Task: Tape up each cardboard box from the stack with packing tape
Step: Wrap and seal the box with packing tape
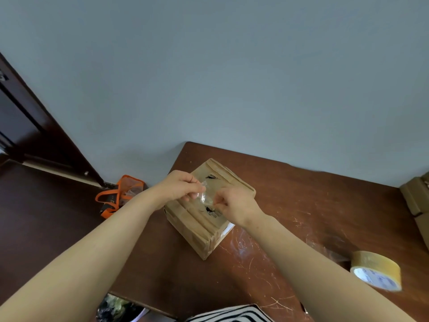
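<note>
Head view: an orange bag (120,194) is lying on the floor (46,217); the left hand (183,187) and right hand (234,204) are each pinching one end of a clear strip of tape (204,196), grips closed, just above a cardboard box (197,228) sitting on the table (301,205); a tape roll (377,270) is resting far right.

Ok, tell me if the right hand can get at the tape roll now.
Probably yes, once freed: the roll lies on the table on that arm's side with nothing between. For now the right hand pinches a tape strip with the left hand over the box.
</note>
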The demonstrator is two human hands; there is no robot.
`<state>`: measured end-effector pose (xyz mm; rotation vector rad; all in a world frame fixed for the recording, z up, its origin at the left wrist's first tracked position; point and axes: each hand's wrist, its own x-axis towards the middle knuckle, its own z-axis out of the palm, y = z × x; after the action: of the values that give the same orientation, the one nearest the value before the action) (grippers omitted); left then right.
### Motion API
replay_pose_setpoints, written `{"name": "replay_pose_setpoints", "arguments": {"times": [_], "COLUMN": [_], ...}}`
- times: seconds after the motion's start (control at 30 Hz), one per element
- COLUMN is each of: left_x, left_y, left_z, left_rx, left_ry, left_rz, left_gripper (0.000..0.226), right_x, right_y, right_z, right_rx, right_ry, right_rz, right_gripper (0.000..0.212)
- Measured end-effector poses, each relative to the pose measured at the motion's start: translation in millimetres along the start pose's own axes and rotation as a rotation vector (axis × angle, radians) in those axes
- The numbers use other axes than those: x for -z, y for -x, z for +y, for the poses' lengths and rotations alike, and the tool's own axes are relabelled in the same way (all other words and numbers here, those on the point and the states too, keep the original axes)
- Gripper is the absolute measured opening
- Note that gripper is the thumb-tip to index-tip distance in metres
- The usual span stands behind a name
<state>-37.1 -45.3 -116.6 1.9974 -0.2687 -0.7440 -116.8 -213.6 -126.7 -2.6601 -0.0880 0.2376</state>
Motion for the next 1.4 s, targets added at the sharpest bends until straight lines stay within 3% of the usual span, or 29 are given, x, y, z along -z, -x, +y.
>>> {"name": "replay_pose_setpoints", "arguments": {"times": [0.2,0.5,0.63,0.77,1.0,1.17,1.4], "left_x": [-3.4,-10.5,-10.9,-11.3,-6.6,-13.4,-20.3], "left_y": [5.0,6.3,6.5,7.9,12.1,10.4,4.1], "left_z": [-11.4,-11.5,-13.6,-16.1,-16.4,-6.7,6.1], "left_rx": [-0.024,-0.041,-0.044,-0.045,-0.064,-0.087,-0.100], "left_ry": [0.111,-0.051,-0.086,-0.049,0.302,0.169,0.090], "left_rz": [-0.099,-0.152,-0.137,-0.130,-0.047,0.007,0.070], "left_gripper": [0.010,0.012,0.011,0.011,0.010,0.014,0.009], "right_x": [-5.1,-5.8,-2.5,-3.0,11.7,17.6,26.4], "right_y": [2.8,5.6,8.5,13.7,21.3,26.2,33.1], "right_z": [-6.7,-17.8,-25.5,-34.4,-21.8,-11.0,6.6], "right_rx": [0.013,-0.007,-0.020,-0.053,-0.228,-0.426,-0.444], "right_ry": [0.049,0.121,0.078,-0.097,-0.535,-0.943,-1.032], "right_rz": [-0.031,-0.102,-0.147,-0.121,0.015,-0.126,-0.219], "right_gripper": [0.023,0.022,0.007,0.009,0.009,0.008,0.023]}}
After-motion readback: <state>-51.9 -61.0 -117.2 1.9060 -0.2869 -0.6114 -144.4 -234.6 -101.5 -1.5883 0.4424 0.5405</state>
